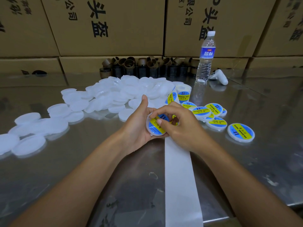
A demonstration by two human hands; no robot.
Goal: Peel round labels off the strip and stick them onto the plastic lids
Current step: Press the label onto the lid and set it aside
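My left hand (137,128) cradles a white plastic lid (151,130) from below and from the left, with its thumb raised. A round blue and yellow label (156,126) lies on the lid's top. My right hand (183,128) comes in from the right: its thumb presses on the label and its fingers curl over the lid's far edge. The white backing strip (180,177) runs from under my hands to the near table edge. The label roll (182,93) stands just beyond my hands.
A heap of blank white lids (113,94) spreads across the left and middle of the steel table. Several labelled lids (241,132) lie to the right. A water bottle (205,58), a white controller (218,77) and cardboard cores (139,66) stand at the back, before stacked cartons.
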